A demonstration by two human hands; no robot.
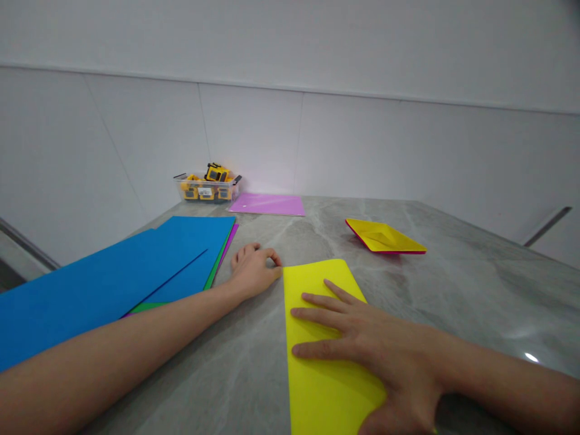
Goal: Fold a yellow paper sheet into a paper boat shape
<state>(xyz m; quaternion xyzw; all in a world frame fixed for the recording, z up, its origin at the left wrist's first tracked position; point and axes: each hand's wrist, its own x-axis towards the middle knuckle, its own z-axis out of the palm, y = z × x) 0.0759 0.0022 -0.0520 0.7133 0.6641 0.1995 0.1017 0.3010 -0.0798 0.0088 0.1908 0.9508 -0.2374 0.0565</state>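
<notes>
A sheet of yellow paper (321, 389), apparently folded into a long strip, lies on the grey marbled table in front of me. My right hand (362, 341) rests flat across it with the fingers spread and pointing left. At the strip's far left corner is my left hand (256, 270), its thumb and index finger brought together on the corner and the other fingers curled. How much paper sits between those fingertips is hard to see. Beyond the strip, to the right, stands a folded paper piece (379, 235), yellow on top with a red underside.
Blue paper sheets (104, 266) overlap on the left, with green and purple sheets showing under them. A pink sheet pack (267, 204) lies at the back, near a clear plastic box (207, 192) of yellow toy vehicles. A white wall (357, 145) stands behind the table (254, 368).
</notes>
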